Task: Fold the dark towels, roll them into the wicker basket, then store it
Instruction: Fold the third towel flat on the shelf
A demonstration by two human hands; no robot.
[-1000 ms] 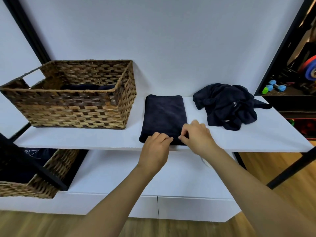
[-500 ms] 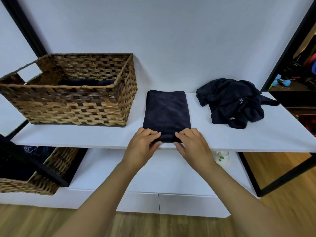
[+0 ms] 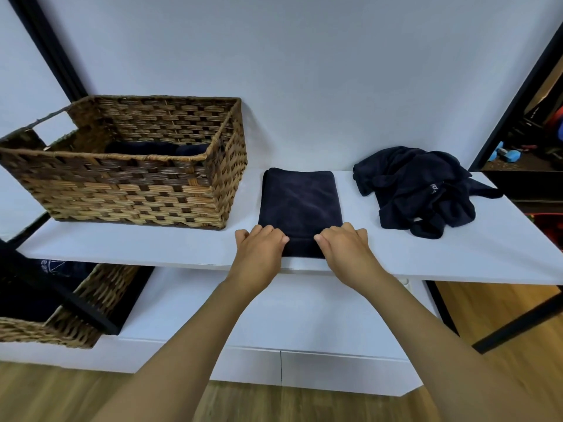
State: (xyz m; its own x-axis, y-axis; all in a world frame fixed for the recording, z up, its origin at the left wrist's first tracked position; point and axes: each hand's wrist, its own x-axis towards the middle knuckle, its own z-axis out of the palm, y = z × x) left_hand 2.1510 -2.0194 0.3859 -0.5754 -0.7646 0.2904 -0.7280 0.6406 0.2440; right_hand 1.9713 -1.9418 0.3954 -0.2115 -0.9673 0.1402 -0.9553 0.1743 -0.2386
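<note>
A folded towel [image 3: 300, 202] lies flat on the white shelf [image 3: 457, 257], in the middle of the frame. Its near end is rolled up a little into a thick edge. Both hands are on this near end. The left hand [image 3: 259, 249] holds the left corner of the roll, and its fingers [image 3: 268, 231] are curled over the cloth, with the thumb pointing to the right along the roll. The right hand [image 3: 347, 248] holds the right corner in the same way, fingers [image 3: 344, 229] curled over the top and thumb pointing to the left. The two thumbs are apart, with dark cloth between them.

The basket [image 3: 131, 175] stands on the same shelf, at the left of the frame, just beside the towel but not touching it. Inside it, some dark cloth [image 3: 152, 149] is visible low behind the front wall; I cannot tell if it is rolled.

At the right of the frame, a crumpled towel [image 3: 423, 190] lies in a loose heap on the shelf, well apart from the hands.

In the lower left of the frame, a second basket [image 3: 76, 315] sits on a lower level, with dark cloth inside it too.
</note>
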